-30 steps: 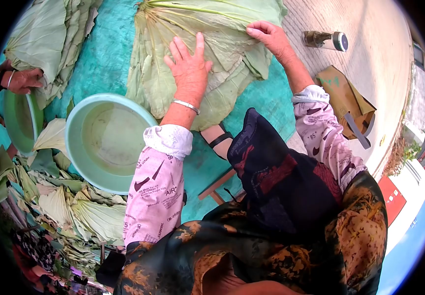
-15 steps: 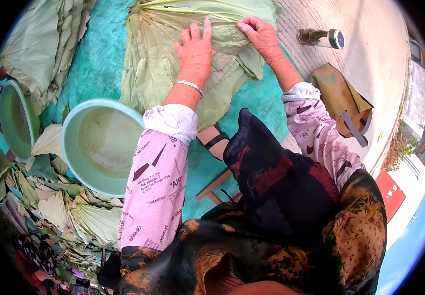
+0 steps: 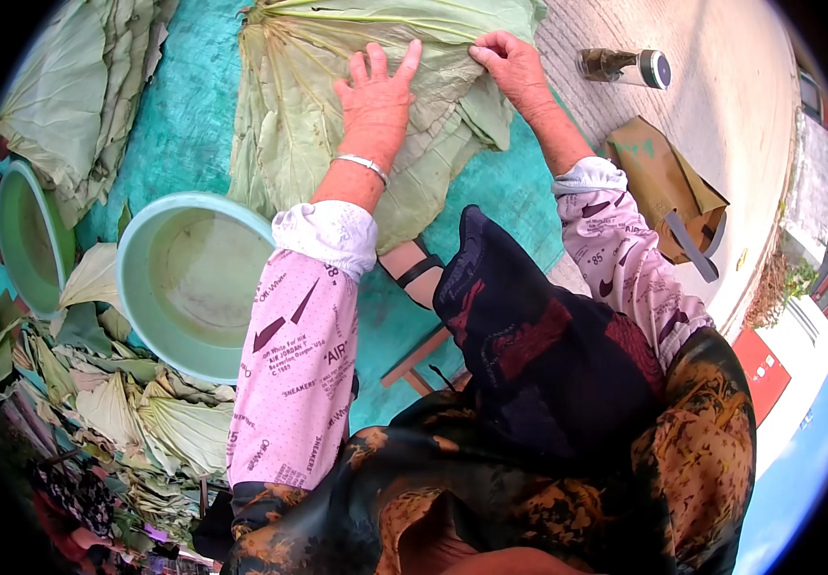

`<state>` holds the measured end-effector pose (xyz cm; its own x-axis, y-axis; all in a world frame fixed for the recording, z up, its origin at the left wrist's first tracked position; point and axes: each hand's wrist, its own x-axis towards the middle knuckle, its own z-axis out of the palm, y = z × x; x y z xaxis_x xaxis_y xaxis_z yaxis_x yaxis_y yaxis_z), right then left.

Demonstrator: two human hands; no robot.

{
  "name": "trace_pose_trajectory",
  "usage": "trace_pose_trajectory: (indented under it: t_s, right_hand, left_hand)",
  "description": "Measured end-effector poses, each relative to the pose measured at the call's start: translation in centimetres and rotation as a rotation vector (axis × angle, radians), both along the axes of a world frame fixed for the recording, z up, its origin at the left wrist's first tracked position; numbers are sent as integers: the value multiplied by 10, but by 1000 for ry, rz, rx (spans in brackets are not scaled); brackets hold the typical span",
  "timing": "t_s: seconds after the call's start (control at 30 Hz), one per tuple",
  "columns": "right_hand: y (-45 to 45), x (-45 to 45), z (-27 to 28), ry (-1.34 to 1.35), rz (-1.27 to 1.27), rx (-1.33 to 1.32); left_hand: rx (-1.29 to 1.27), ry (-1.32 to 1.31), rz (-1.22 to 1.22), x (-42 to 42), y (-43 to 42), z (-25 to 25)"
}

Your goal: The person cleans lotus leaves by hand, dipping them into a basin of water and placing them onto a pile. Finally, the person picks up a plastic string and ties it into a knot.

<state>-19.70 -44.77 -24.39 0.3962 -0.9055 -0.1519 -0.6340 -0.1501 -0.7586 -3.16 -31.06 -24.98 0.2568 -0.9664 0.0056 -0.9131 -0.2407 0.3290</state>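
Note:
A stack of large, pale green leaves [image 3: 289, 115] with thick ribs lies spread on a teal sheet [image 3: 188, 125] in front of me. My left hand [image 3: 375, 101], with a silver bangle at the wrist, rests on the top leaf, its fingers spread. Farther right, my right hand [image 3: 512, 69] pinches the edge of that leaf between thumb and forefinger. A round, light green basin [image 3: 131, 287] with shallow, cloudy water stands left of my left forearm.
Another leaf stack [image 3: 59, 96] lies at upper left, above a second green basin [image 3: 64, 240]. Loose leaves [image 3: 155, 412] are heaped at lower left. Right of the sheet, a clear bottle [image 3: 625, 69] with dark contents and a brown bag [image 3: 668, 187] lie on concrete.
My left hand has shifted slightly down and left over the leaf, fingers still spread. My right hand keeps its pinch on the leaf edge, almost in the same place.

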Motion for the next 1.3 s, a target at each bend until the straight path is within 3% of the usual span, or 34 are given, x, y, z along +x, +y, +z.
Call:
trace_pose_trajectory:
  t_s: [0.13,0.4,0.5,0.7,0.9,1.0,1.1,1.23,1.3]
  right_hand:
    - [9,-16,19,-231,-408,269]
    - [40,-3,35,-199,-319,763]
    - [40,5,26,-137,-352,729]
    - [49,0,19,-358,-440,512]
    - [46,-7,6,-174,-418,437]
    - [35,-9,14,-165,-435,177]
    - [36,8,35,-315,-222,39]
    - [42,42,30,-388,198,519]
    - [33,43,17,-403,45,598]
  left_hand:
    - [63,22,-13,2,-4,4]
    - [74,-4,3,2,-8,1]
    - [76,-8,5,2,-9,0]
    - [88,-1,9,3,-9,1]
    - [82,-7,-3,4,-9,-2]
    - [80,-24,-2,4,-10,-5]
    - [66,-41,5,4,-10,-7]
    - [60,-52,6,3,-9,-7]
    - [56,-41,0,4,-8,-7]
